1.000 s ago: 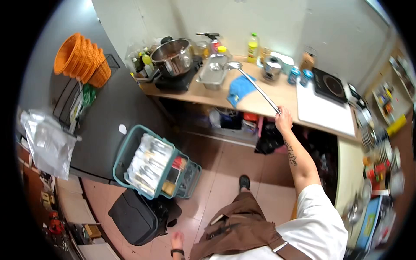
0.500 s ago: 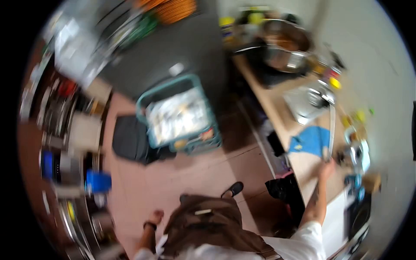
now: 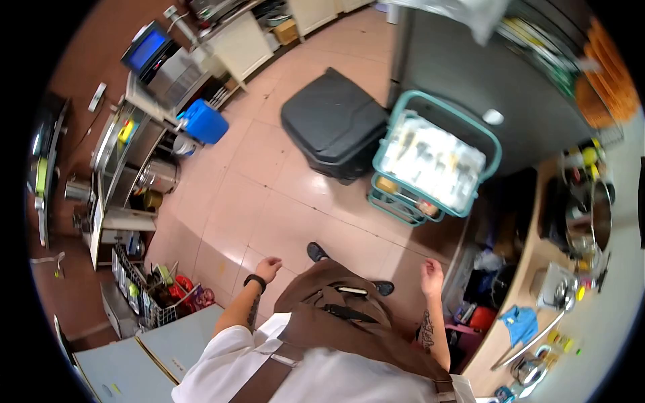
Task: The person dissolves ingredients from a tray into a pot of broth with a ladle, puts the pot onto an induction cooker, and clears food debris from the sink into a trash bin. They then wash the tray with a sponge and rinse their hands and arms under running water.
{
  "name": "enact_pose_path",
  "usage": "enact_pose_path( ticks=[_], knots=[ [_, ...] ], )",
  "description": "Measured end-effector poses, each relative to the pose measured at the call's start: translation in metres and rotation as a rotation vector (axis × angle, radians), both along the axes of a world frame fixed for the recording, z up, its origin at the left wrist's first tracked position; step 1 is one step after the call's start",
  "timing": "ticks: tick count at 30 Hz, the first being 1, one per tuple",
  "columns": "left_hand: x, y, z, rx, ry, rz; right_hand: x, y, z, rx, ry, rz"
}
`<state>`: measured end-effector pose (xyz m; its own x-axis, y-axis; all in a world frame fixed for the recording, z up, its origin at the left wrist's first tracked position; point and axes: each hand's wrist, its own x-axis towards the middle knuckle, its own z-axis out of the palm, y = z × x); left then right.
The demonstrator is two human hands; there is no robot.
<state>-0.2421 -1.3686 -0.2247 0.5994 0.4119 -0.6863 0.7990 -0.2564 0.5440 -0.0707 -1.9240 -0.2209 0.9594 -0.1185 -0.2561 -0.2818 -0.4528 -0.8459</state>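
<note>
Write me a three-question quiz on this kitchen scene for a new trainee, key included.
1. True or false: the left hand and the right hand are both empty.
2. Fill in the colour: on the wooden counter, a ____ cloth lies beside the ladle.
3. Which wrist bears the dark wristband? A) left B) right C) both

Key: 1. True; neither hand holds anything. 2. Blue. 3. A; the other wrist shows no band.
</note>
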Motion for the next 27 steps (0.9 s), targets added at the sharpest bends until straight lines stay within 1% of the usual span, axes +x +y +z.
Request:
enact_pose_path(
  ticks=[1, 3, 4, 5, 7, 9, 10, 11, 12, 13, 14, 15, 16, 17, 18, 19, 20, 21, 22, 23, 25, 27],
  knots=[
    [0.015, 0.013, 0.002, -0.074, -0.009, 0.068, 0.021, 0.040, 0.012, -0.117, 0.039, 0.158],
    [0.050, 0.049, -0.006, -0.281, -0.090, 0.215, 0.060, 0.107, 0.004, -0.040, 0.091, 0.209],
    [0.075, 0.068, -0.013, -0.338, -0.132, 0.255, 0.075, 0.140, 0.000, -0.007, 0.121, 0.229],
    [0.103, 0.082, -0.020, -0.394, -0.175, 0.297, 0.089, 0.169, -0.006, 0.028, 0.210, 0.231],
    [0.175, 0.099, -0.029, -0.338, -0.275, 0.296, 0.131, 0.223, -0.018, 0.085, 0.379, 0.230],
    [0.255, 0.115, -0.056, -0.458, -0.377, 0.353, 0.170, 0.267, -0.041, 0.211, 0.374, 0.132],
    [0.294, 0.122, -0.079, -0.440, -0.401, 0.382, 0.185, 0.280, -0.057, 0.270, 0.390, 0.069],
    [0.333, 0.131, -0.115, -0.413, -0.440, 0.420, 0.207, 0.301, -0.075, 0.333, 0.395, 0.022],
    [0.371, 0.133, -0.124, -0.443, -0.461, 0.520, 0.233, 0.326, -0.082, 0.278, 0.430, -0.011],
    [0.409, 0.134, -0.129, -0.471, -0.485, 0.621, 0.259, 0.331, -0.130, 0.295, 0.285, -0.034],
    [0.431, 0.139, -0.143, -0.531, -0.508, 0.656, 0.289, 0.342, -0.130, 0.340, 0.324, -0.039],
    [0.454, 0.144, -0.156, -0.592, -0.530, 0.693, 0.319, 0.344, -0.152, 0.514, 0.429, -0.087],
    [0.477, 0.150, -0.166, -0.652, -0.551, 0.730, 0.337, 0.378, -0.129, 0.397, 0.515, -0.327],
    [0.496, 0.158, -0.179, -0.907, -0.653, 0.703, 0.352, 0.402, -0.126, 0.469, 0.535, -0.408],
    [0.505, 0.165, -0.153, -0.946, -0.594, 0.828, 0.362, 0.397, -0.142, 0.559, 0.594, -0.413],
    [0.510, 0.173, -0.141, -0.965, -0.616, 0.853, 0.372, 0.384, -0.149, 0.733, 0.620, -0.328],
    [0.513, 0.177, -0.161, -0.949, -0.613, 0.791, 0.364, 0.416, -0.124, 0.773, 0.560, -0.373],
    [0.513, 0.182, -0.178, -0.913, -0.579, 0.775, 0.367, 0.395, -0.145, 0.873, 0.591, -0.342],
    [0.509, 0.183, -0.174, -0.865, -0.568, 0.854, 0.365, 0.393, -0.145, 0.876, 0.628, -0.310],
    [0.504, 0.187, -0.183, -0.854, -0.529, 0.886, 0.360, 0.398, -0.146, 0.855, 0.623, -0.313],
    [0.478, 0.205, -0.152, -0.905, -0.411, 0.865, 0.350, 0.406, -0.125, 0.741, 0.648, -0.290],
    [0.439, 0.247, -0.133, -0.910, -0.447, 0.910, 0.335, 0.444, -0.114, 0.733, 0.677, -0.159]
  ],
)
